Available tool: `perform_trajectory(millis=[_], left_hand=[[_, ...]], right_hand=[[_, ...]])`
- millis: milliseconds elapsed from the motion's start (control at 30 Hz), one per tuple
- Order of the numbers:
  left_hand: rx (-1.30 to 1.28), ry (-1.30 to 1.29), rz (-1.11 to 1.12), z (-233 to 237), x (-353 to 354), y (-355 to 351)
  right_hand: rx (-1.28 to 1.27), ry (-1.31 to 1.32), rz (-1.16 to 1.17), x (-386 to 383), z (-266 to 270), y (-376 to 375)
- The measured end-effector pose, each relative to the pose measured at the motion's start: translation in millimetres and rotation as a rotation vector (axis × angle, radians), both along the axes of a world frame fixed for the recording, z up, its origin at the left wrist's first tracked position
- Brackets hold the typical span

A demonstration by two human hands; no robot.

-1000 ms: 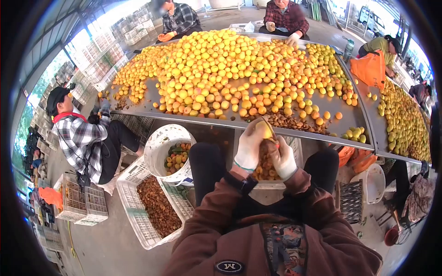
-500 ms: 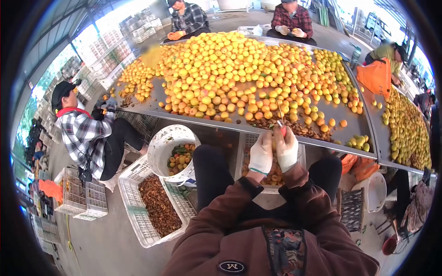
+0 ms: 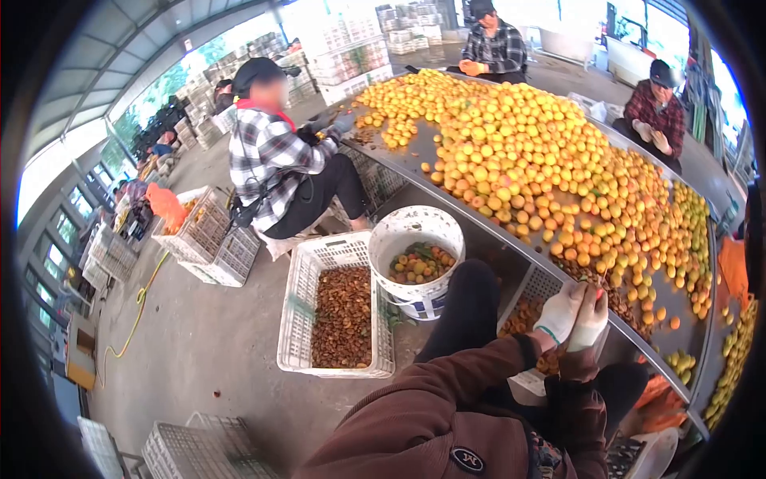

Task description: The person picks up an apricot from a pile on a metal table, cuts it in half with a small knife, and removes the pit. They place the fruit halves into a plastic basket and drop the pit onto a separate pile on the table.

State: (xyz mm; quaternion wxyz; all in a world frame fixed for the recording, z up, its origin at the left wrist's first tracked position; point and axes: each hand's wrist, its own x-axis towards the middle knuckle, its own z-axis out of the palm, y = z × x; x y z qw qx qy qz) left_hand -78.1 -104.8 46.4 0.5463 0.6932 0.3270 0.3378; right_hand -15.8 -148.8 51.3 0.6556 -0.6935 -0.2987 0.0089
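My left hand (image 3: pixel 559 312), in a white glove, is closed close beside my right hand at the near edge of the metal table (image 3: pixel 487 214); what its fingers hold is hidden. Also gloved, my right hand (image 3: pixel 589 322) grips a small knife (image 3: pixel 600 293) with a red handle, its thin blade pointing up. Beyond my hands lies a large heap of yellow-orange apricots (image 3: pixel 519 152). Dark pits lie on the table by my fingers. Below my wrists, a crate (image 3: pixel 511 323) holds more brownish pieces.
Left of my knee stands a white bucket (image 3: pixel 415 219) with fruit and leaves. Beside it is a white crate (image 3: pixel 291 327) of brown pits. A person in a checked shirt (image 3: pixel 275 160) sits at the left table end; two more people sit across. A yellow hose (image 3: pixel 142 299) lies on the floor.
My view has swung left, so table, bucket and crates appear farther right. My hands stay together at the table edge, the knife still in my right hand.
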Motion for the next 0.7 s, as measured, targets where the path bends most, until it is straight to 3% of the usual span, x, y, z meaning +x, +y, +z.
perform_trajectory(millis=[67,133,167,200,267,333,400,433,500,533,600,633,667,700], left_hand=[[0.016,-0.059,0.013,-10,5,-3],[0.313,0.007,0.046,-19,8,-3],[0.009,-0.11,0.026,10,-4,-11],[0.006,-0.107,0.034,8,-5,-9],[-0.368,-0.315,-0.11,-8,1,-2],[-0.401,-0.286,-0.154,-43,19,7],[-1.025,-0.641,-0.299,-42,19,4],[-1.02,-0.645,-0.298,-43,16,2],[-1.289,-0.643,-0.363,-21,-7,-13],[-1.289,-0.643,-0.359,-31,-8,-14],[-1.055,-0.499,-0.568,-41,-15,-12],[-1.218,-0.554,-0.596,-39,-12,-9],[-1.218,-0.556,-0.595,-38,-10,-5],[-1.062,-0.6,-0.533,-38,-7,0]], right_hand=[[0.003,0.091,0.046,-10,18,-6],[0.008,0.07,0.049,-4,5,-5],[0.008,0.053,0.043,-3,2,-6],[0.005,0.056,0.05,-1,0,-6],[0.079,-0.054,0.137,-1,0,-10],[-0.016,-0.098,0.131,-7,17,-17],[-0.123,-0.262,0.192,-7,24,-20],[-0.119,-0.265,0.196,-4,28,-20],[-0.197,-0.862,0.279,3,32,-23],[-0.195,-0.86,0.283,4,32,-22],[-0.126,-0.865,0.341,7,34,-15],[-0.131,-0.447,0.336,8,23,-13],[-0.131,-0.448,0.338,11,20,-11],[0.038,-0.131,0.313,14,19,-7]])
